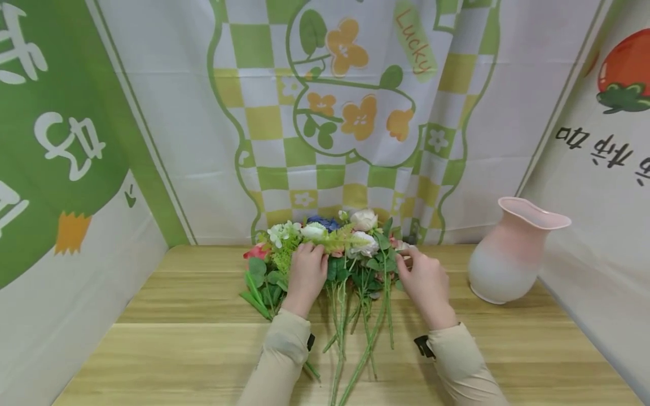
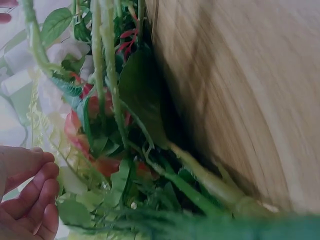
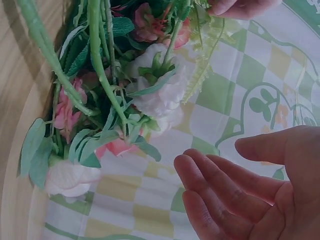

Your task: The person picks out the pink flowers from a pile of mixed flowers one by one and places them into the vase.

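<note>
A pile of artificial flowers (image 1: 363, 242) lies along the back of the wooden table, stems toward the front. My left hand (image 1: 308, 276) is over its left part, thumb and fingertips together at a yellow-green fern sprig (image 3: 202, 75), which it pinches. White blooms (image 3: 155, 85), pink-red blooms (image 2: 75, 132) and green leaves (image 2: 142, 95) crowd beside these fingers. At the right end of the pile, my right hand (image 1: 424, 282) hovers near a pale flower (image 3: 72, 177). Its thumb and fingers are apart in the right wrist view, with nothing between them.
A pink-and-white vase (image 1: 508, 254) with a wavy rim stands upright at the table's right. Long green stems (image 1: 337, 338) reach toward the front edge of the wooden table (image 1: 193, 349). Printed cloth (image 1: 274, 113) hangs directly behind the flowers and on both sides.
</note>
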The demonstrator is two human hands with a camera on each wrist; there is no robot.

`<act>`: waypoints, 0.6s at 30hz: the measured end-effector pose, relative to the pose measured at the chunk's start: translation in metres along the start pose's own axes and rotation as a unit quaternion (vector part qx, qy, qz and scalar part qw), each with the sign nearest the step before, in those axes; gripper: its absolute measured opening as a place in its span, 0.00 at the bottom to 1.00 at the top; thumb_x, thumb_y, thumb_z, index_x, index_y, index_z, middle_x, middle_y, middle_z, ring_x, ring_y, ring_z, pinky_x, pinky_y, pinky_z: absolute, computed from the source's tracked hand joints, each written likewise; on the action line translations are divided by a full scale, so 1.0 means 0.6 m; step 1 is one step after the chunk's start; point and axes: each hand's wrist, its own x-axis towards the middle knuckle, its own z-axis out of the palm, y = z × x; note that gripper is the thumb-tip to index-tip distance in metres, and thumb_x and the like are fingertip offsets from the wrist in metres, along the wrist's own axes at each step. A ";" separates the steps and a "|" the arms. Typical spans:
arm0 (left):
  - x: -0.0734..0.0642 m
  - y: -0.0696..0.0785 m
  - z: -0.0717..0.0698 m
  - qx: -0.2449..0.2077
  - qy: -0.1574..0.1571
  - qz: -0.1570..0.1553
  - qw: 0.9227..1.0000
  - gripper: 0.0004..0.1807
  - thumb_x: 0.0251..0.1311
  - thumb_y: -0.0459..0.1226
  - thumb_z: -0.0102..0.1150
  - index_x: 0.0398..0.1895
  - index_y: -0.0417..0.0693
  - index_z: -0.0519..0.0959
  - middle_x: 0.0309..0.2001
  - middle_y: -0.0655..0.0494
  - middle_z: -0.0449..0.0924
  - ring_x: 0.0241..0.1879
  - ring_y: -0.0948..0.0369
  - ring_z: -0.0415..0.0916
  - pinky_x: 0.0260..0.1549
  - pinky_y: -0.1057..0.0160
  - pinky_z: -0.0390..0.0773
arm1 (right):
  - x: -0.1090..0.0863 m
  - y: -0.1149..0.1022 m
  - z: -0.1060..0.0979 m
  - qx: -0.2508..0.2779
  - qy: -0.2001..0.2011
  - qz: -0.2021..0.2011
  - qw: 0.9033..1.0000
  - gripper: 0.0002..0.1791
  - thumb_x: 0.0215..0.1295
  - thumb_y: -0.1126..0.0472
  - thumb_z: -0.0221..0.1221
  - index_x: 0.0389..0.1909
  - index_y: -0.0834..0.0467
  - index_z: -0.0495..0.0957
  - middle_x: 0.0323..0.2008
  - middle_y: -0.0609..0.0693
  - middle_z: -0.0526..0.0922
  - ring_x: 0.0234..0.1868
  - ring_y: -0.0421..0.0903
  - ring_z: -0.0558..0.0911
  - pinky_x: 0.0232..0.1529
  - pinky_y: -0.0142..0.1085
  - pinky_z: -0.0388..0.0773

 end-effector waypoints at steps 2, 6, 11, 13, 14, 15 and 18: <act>0.005 0.001 0.005 0.010 -0.010 -0.005 1.000 0.02 0.58 0.35 0.63 0.30 0.46 0.82 0.29 0.52 0.79 0.33 0.54 0.75 0.36 0.54 0.77 | 0.002 -0.001 -0.001 0.003 0.003 0.003 1.000 0.17 0.68 0.49 0.53 0.43 0.56 0.82 0.31 0.54 0.87 0.20 0.48 0.82 0.11 0.34 0.68; 0.014 0.001 0.014 0.034 -0.033 -0.005 0.999 0.02 0.57 0.36 0.64 0.30 0.47 0.84 0.29 0.53 0.80 0.32 0.55 0.74 0.34 0.55 0.76 | 0.004 -0.002 -0.006 0.010 0.008 0.009 1.000 0.16 0.68 0.50 0.53 0.43 0.57 0.82 0.30 0.54 0.87 0.20 0.48 0.82 0.11 0.34 0.68; 0.021 0.002 0.023 0.072 -0.063 -0.006 0.995 0.02 0.55 0.37 0.66 0.30 0.50 0.86 0.28 0.55 0.82 0.30 0.56 0.73 0.32 0.57 0.74 | 0.006 -0.003 -0.008 0.012 0.007 0.010 1.000 0.15 0.67 0.51 0.54 0.43 0.57 0.82 0.30 0.54 0.87 0.19 0.48 0.82 0.11 0.34 0.68; 0.024 0.003 0.027 0.088 -0.070 -0.007 0.994 0.02 0.56 0.37 0.65 0.29 0.52 0.87 0.28 0.57 0.82 0.31 0.56 0.72 0.32 0.58 0.72 | 0.007 -0.003 -0.007 0.013 0.008 0.008 1.000 0.16 0.67 0.51 0.54 0.43 0.57 0.82 0.30 0.54 0.87 0.20 0.48 0.82 0.11 0.34 0.68; 0.025 0.003 0.029 0.096 -0.071 -0.007 0.993 0.03 0.56 0.37 0.65 0.28 0.53 0.87 0.27 0.57 0.83 0.31 0.56 0.72 0.33 0.58 0.72 | 0.007 -0.003 -0.007 0.013 0.010 0.007 1.000 0.16 0.67 0.51 0.54 0.43 0.56 0.82 0.30 0.54 0.87 0.20 0.48 0.83 0.11 0.34 0.69; 0.027 0.004 0.031 0.104 -0.073 -0.008 0.992 0.03 0.56 0.38 0.65 0.27 0.54 0.87 0.27 0.58 0.83 0.31 0.57 0.72 0.33 0.58 0.71 | 0.008 -0.003 -0.006 0.013 0.012 0.004 1.000 0.16 0.67 0.51 0.54 0.43 0.57 0.82 0.30 0.54 0.87 0.20 0.48 0.83 0.11 0.34 0.70; 0.031 0.006 0.037 0.122 -0.087 -0.020 0.988 0.06 0.57 0.38 0.64 0.25 0.56 0.86 0.25 0.58 0.82 0.31 0.56 0.71 0.34 0.57 0.68 | 0.009 -0.003 -0.003 0.015 0.019 0.000 1.000 0.16 0.67 0.50 0.54 0.43 0.57 0.83 0.30 0.54 0.87 0.21 0.48 0.83 0.12 0.35 0.70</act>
